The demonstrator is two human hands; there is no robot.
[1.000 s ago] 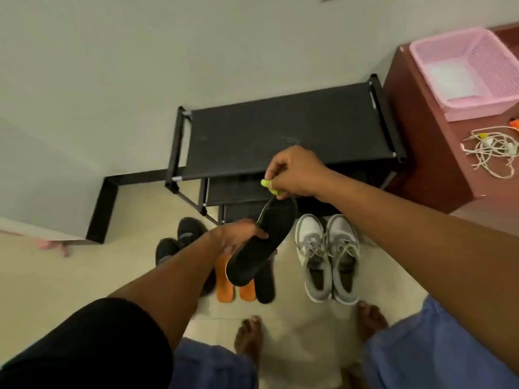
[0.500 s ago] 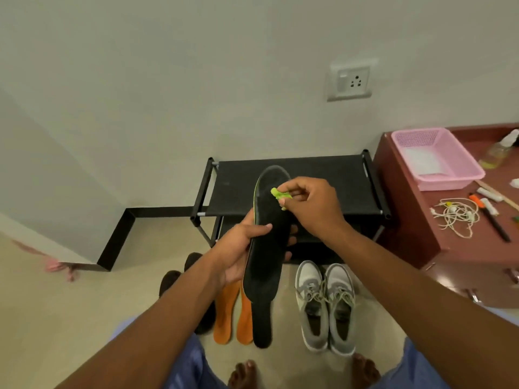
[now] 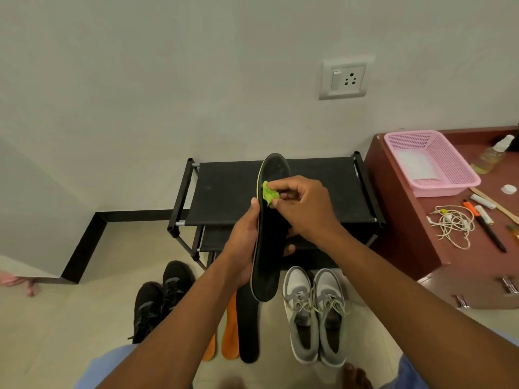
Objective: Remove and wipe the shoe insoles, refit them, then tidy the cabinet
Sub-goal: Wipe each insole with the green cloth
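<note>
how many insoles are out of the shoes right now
4: one black insole held in the left hand, two orange insoles and another black one on the floor. More may be hidden.

No text, brand, label or number is being shown clearly enough to be read; any print on the slim white tubes point(image 3: 483, 210) lying on the reddish-brown wooden table point(image 3: 421, 234) is being blurred past reading

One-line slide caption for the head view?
Left hand holds black insole while right hand wipes it with green cloth.
</note>
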